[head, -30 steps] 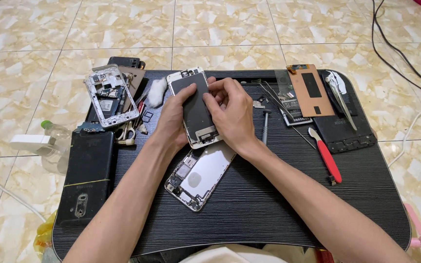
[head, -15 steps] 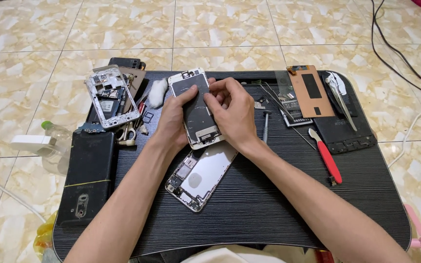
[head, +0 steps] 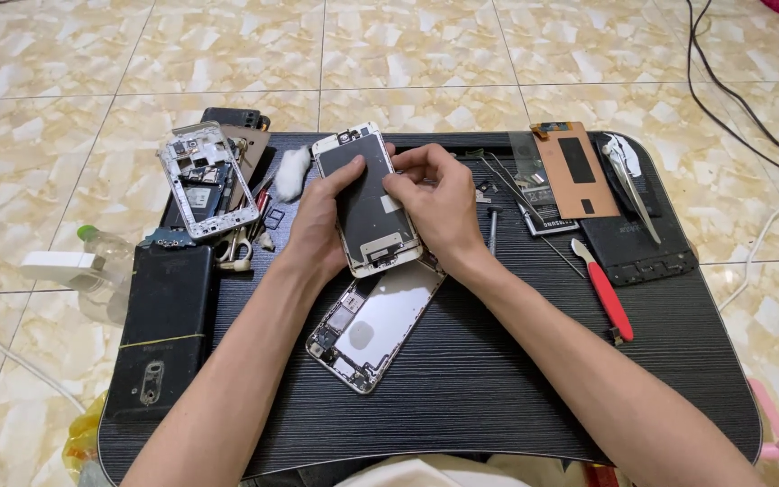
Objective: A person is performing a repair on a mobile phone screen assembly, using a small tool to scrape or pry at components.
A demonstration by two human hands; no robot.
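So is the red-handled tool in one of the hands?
No, the red-handled tool lies on the black table, apart from both hands, which hold the phone screen panel.

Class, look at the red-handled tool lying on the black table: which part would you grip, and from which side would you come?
Grip the red-handled tool by its long red handle, probably from above, with the fingers across its narrow width. It lies flat on the black table with bare table along both long sides, apart from the right hand.
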